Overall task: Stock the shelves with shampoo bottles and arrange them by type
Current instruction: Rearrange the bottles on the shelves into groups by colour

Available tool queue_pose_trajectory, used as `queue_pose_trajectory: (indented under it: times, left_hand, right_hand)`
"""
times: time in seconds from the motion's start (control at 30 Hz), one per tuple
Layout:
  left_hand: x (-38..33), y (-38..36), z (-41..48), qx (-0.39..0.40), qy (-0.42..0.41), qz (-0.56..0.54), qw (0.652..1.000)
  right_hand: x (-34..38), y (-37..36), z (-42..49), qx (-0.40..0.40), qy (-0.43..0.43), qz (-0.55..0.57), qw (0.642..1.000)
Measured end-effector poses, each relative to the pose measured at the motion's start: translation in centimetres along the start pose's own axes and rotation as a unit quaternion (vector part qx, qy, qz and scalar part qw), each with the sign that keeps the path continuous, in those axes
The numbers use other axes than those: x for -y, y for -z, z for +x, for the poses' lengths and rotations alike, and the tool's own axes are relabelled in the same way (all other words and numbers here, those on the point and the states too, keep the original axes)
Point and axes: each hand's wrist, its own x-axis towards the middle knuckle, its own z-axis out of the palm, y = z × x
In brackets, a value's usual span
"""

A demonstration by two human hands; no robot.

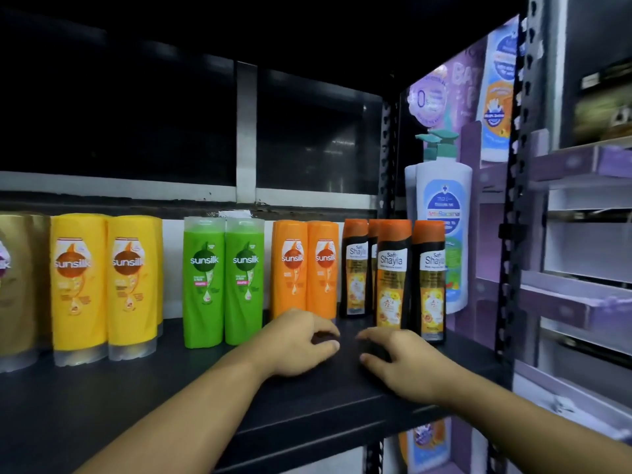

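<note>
Now, left hand (297,343) and right hand (403,364) sit loosely curled on the black shelf (171,388) at lower centre, grasp unclear, so we'd line Safi Shayla bottles (393,268) flush beside the orange Sunsilk bottles (323,268) mid-right, labels forward.

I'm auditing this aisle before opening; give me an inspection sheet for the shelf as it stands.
Surface: black shelf, bottles upright along its back.
Job's things: gold bottles, yellow Sunsilk bottles, green Sunsilk bottles, orange Sunsilk bottles, black Shaylla bottles, grouped by type.
Clutter: white pump bottles behind the Shaylla group, far right.
Grippers: left hand and right hand rest on the shelf, fingers loosely curled, nothing seen held.
Cables: nothing seen.
Surroundings: purple display racks at right.
</note>
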Motion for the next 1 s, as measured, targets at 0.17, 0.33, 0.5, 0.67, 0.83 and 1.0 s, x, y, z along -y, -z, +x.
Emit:
queue_pose_trajectory:
  times: [0.17,0.33,0.5,0.67,0.83,1.0]
  left_hand:
    - [-0.6,-0.3,-0.5,0.124,-0.009,0.020,0.992]
    - [-1.1,-0.3,-0.7,0.142,-0.024,0.037,0.989]
    - [-2.5,0.6,-0.8,0.114,-0.042,0.108,0.987]
    - [-5.7,0.0,2.3,-0.004,0.023,-0.060,0.998]
    - [-6.9,-3.5,7.1,0.018,0.040,-0.223,0.974]
    - [-6.3,-5.7,9.4,-0.049,0.024,-0.242,0.969]
  right_hand:
    - [-1.3,1.5,-3.1,0.032,-0.015,-0.037,0.999]
    - [-2.3,2.8,-4.6,0.035,-0.056,-0.047,0.997]
    - [-3.7,3.7,-5.0,-0.087,-0.142,0.099,0.981]
    - [-5.4,4.2,-2.3,-0.184,-0.211,0.212,0.936]
    - [-6.9,3.5,0.5,-0.156,-0.227,0.261,0.925]
    - [-9.3,2.6,2.8,-0.138,-0.204,0.236,0.940]
